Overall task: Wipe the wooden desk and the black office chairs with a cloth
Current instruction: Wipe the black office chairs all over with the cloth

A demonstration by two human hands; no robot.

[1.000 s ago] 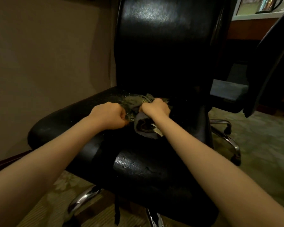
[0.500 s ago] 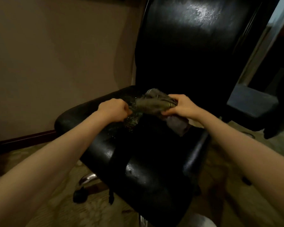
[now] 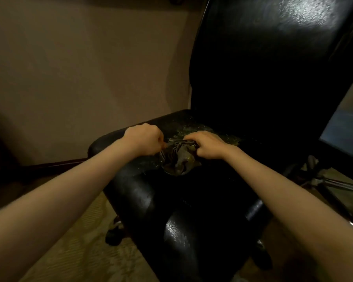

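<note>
Together, fisted left hand (image 3: 146,140) and right hand (image 3: 207,145) share a tight grip on the cloth (image 3: 178,161).

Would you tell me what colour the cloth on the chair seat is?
The cloth is dull grey; the head view shows it.

Nothing legible shows anywhere in this dim, blurred scene: no text, label, brand or number. The black office chair (image 3: 273,78) bears only glare on its back, and the cloth (image 3: 178,161) on its seat shows only folds and stains.
</note>
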